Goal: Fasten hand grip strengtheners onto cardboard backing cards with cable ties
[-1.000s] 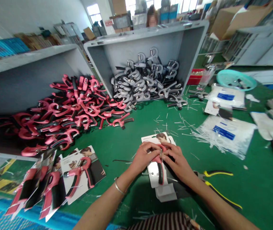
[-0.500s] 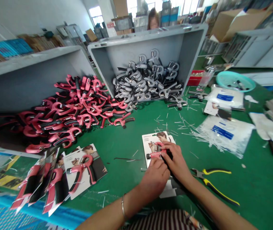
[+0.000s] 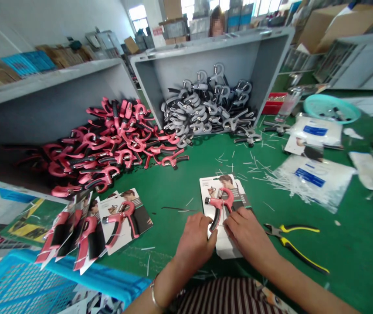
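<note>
A pink and black hand grip strengthener lies on a printed backing card, directly in front of me. My left hand is closed at the lower left, its thumb and fingers around the left handle's end and the card's edge. Over the lower right handle, my right hand has its fingers curled down and pressed on the grip and card; its fingertips are partly hidden. More white card stock shows beneath. To the left lie several carded pink strengtheners, overlapping.
Pink strengtheners spill from a grey crate on its side; grey ones fill another crate. Yellow-black pliers lie right, below a bag of white ties. A blue basket stands at lower left. Loose ties litter the green table.
Both hands have moved from the strengthener's upper part down to its handles, and the hands have spread apart. The spring end is now uncovered. The view has shifted slightly left.
</note>
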{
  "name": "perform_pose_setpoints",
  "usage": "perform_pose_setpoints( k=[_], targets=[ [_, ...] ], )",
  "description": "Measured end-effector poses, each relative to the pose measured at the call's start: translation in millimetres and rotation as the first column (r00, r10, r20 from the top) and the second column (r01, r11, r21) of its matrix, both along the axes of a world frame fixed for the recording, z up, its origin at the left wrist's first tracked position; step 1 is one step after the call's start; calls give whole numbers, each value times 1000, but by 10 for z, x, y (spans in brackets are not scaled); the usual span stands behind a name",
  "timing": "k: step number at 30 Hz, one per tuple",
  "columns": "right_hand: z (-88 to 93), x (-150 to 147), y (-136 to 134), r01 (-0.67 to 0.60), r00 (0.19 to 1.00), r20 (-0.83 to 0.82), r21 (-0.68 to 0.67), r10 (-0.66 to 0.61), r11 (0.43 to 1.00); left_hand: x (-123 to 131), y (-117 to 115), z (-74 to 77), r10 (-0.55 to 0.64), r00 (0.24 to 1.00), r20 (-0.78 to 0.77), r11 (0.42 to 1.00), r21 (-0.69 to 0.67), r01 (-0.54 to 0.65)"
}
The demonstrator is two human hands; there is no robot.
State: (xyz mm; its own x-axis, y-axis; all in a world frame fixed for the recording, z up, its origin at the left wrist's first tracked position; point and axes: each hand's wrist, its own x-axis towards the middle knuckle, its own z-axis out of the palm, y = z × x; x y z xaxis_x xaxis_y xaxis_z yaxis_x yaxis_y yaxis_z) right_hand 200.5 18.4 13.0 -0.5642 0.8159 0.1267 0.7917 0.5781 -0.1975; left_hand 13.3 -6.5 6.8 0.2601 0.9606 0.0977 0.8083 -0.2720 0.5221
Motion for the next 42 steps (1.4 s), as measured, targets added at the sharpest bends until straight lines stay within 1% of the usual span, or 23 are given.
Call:
perform_pose_setpoints(
  k=[2, 3, 4, 6, 8, 10, 13, 15, 18, 20, 23, 26, 28, 30, 34, 38, 42],
  targets=[
    [17, -19, 32, -24, 1000, 14, 6, 23, 1000, -116, 20, 29, -16, 990, 138, 996, -87, 28],
    [28, -13, 41, -30, 1000, -11, -12, 30, 999, -176, 27, 40, -16, 976, 215, 992, -122, 43],
    [40, 0, 44, -32, 998, -55, -37, 29, 999, -227, 32, 46, -10, 959, 283, 988, -145, 53],
    [53, 32, 41, -31, 984, -177, -105, 12, 994, -278, 41, 44, 0, 927, 374, 988, -143, 57],
    [52, 54, 35, -41, 953, -302, -169, -12, 985, -249, 59, 32, 4, 907, 422, 993, -110, 46],
    [40, 59, 36, -62, 919, -394, -201, -23, 978, -165, 89, 19, 20, 892, 452, 995, -99, 27],
    [20, 41, 57, -82, 884, -467, -180, -12, 980, -40, 135, 4, 30, 872, 488, 993, -111, 27],
    [6, 23, 79, -81, 869, -495, -176, -16, 981, -4, 152, -12, 37, 853, 521, 992, -122, 31],
    [-10, 12, 115, -2, 858, -502, -222, -113, 975, -18, 156, -60, 102, 802, 588, 986, -167, -3],
    [-9, 26, 138, 19, 867, -480, -239, -135, 971, -43, 153, -99, 162, 753, 638, 974, -228, -16],
    [16, 74, 168, -51, 913, -405, -217, -43, 975, -67, 153, -142, 233, 675, 700, 945, -328, 13],
    [55, 115, 182, -106, 957, -286, -177, 52, 979, -64, 164, -141, 246, 642, 726, 932, -359, 50],
    [78, 121, 180, -125, 971, -223, -148, 90, 981, -54, 178, -112, 239, 646, 725, 933, -355, 53],
    [93, 111, 176, -132, 975, -195, -126, 106, 983, -45, 191, -73, 224, 664, 714, 937, -346, 56],
    [104, 84, 174, -135, 974, -194, -83, 117, 987, -39, 206, -20, 178, 702, 690, 942, -325, 80],
    [125, 70, 178, -139, 976, -174, -39, 130, 989, -48, 206, -16, 117, 736, 666, 955, -280, 101],
    [146, 60, 169, -150, 975, -175, -44, 140, 988, -55, 206, -5, 74, 780, 622, 966, -239, 99]
  ],
)
